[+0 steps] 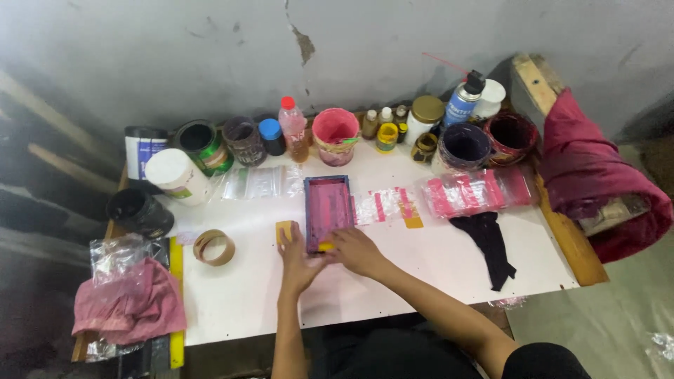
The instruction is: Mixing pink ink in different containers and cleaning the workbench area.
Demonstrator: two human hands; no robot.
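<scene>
Small screen-printing frame, blue-edged with a pink-stained mesh, lies flat near the middle of the white tabletop, long side running away from the person. Both hands are at its near end. Left hand rests flat beside the frame's near-left corner, fingers lying on or against a yellow block that looks like a small squeegee or pad; the fingers are extended, not wrapped round anything. Right hand presses on the near-right corner of the frame, fingers curled over the edge; a bit of yellow shows under the fingertips, but I cannot tell whether it is pinched or only touched.

Judgement: the frame is being seated and steadied on the work beneath it, ahead of or just after a pull of ink. The next move likely calls for keeping the frame from sliding while one hand frees itself for the yellow block.

Just right of the frame lie clear bags with pink print, and further right a larger stack of them. A black cloth lies below that stack. A tape roll sits left of the hands. Ink tubs and bottles line the wall side. A pink rag lies at the left edge.
</scene>
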